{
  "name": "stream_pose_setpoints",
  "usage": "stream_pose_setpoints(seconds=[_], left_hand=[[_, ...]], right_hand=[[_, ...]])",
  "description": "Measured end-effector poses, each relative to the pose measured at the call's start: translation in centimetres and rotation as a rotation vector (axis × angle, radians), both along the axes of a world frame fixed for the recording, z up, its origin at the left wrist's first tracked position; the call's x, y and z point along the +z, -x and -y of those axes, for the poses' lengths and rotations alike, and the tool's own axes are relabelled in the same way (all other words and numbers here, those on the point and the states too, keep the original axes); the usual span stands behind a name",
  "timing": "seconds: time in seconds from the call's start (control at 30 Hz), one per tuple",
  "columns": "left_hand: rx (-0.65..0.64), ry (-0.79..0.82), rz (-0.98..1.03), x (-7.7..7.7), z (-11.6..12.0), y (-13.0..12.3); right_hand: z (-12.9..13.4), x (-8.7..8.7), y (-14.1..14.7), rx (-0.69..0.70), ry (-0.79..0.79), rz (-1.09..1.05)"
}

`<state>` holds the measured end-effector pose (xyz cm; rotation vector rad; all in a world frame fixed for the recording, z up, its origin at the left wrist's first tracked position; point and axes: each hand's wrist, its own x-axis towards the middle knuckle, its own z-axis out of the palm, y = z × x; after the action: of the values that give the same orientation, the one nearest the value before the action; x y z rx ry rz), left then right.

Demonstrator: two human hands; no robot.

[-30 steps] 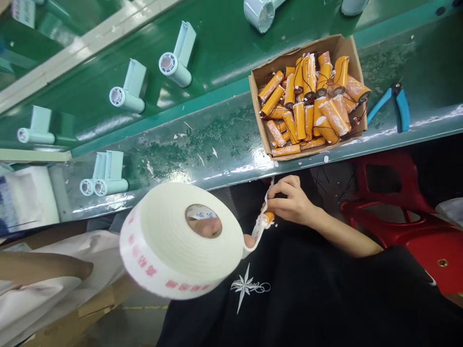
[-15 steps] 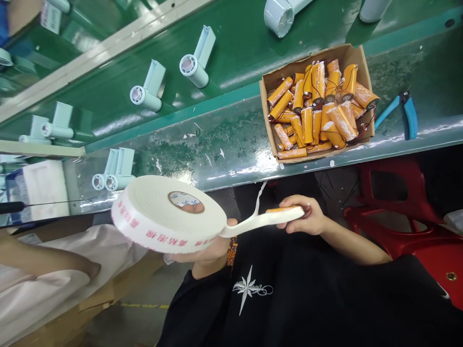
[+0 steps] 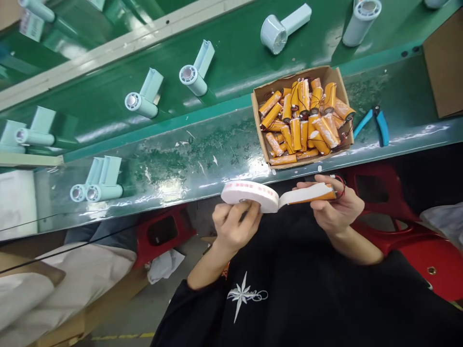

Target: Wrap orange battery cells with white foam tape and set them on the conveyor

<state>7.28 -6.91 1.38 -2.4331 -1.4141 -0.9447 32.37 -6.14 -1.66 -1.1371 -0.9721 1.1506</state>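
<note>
My left hand grips a roll of white foam tape with red print, its fingers reaching into the core. From the roll a tape strip runs to the right and lies along the upper side of an orange battery pack. My right hand holds this battery pack at its far end, with red and black wires showing at the fingers. Both hands are just off the bench's front edge, in front of my black shirt. A cardboard box full of orange battery packs stands on the bench above them.
Blue pliers lie right of the box. Several light-blue handheld housings stand along the green bench, including a pair at left. A red stool is at right. A person in pale clothing sits at left.
The tape roll has tilted and moved right, close to the battery pack. The loose liner strip no longer shows. My left fingers now show in the roll's core. The view has shifted a little.
</note>
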Motion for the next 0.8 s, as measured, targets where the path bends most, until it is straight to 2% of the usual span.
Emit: stream_pose_setpoints(seconds=[0.17, 0.23, 0.27, 0.33, 0.4, 0.47, 0.5, 0.57, 0.63, 0.67, 0.73, 0.8], left_hand=[[0.078, -0.026, -0.017, -0.4, -0.3, -1.7], [0.069, -0.007, 0.014, -0.2, -0.4, -2.3], [0.056, 0.017, 0.017, 0.0, -0.2, -2.6], [-0.034, 0.108, -0.005, 0.0, 0.5, -2.9], [-0.223, 0.234, -0.048, -0.3, 1.3, -2.6], [-0.343, 0.33, -0.097, -1.2, 1.5, -1.0], [-0.32, 0.356, -0.121, -1.6, 1.1, 0.4], [-0.129, 0.388, -0.143, -2.1, -0.9, 4.1], [0.048, 0.451, -0.119, -1.7, -3.8, 7.8], [0.097, 0.494, -0.089, -1.1, -5.4, 9.1], [0.112, 0.569, -0.006, 0.7, -9.0, 10.1], [0.048, 0.604, 0.064, 2.6, -13.3, 8.1]], right_hand=[[0.1, 0.3, 3.8, -0.138, -0.145, -0.03], [-0.4, 0.7, 4.4, -0.172, -0.121, -0.065], [-0.8, 1.1, 4.1, -0.146, -0.079, -0.075], [-2.3, 1.9, 2.0, -0.017, 0.016, -0.095], [-4.5, 3.1, -1.9, 0.019, 0.01, -0.147], [-6.9, 4.3, -6.6, -0.156, -0.142, -0.219], [-7.8, 4.8, -8.7, -0.274, -0.239, -0.24], [-9.1, 5.1, -11.8, -0.405, -0.331, -0.241], [-9.2, 4.5, -12.7, -0.434, -0.288, -0.217], [-9.1, 4.0, -12.5, -0.434, -0.248, -0.207], [-8.4, 2.7, -11.5, -0.436, -0.184, -0.184], [-7.8, 1.7, -10.6, -0.431, -0.169, -0.153]])
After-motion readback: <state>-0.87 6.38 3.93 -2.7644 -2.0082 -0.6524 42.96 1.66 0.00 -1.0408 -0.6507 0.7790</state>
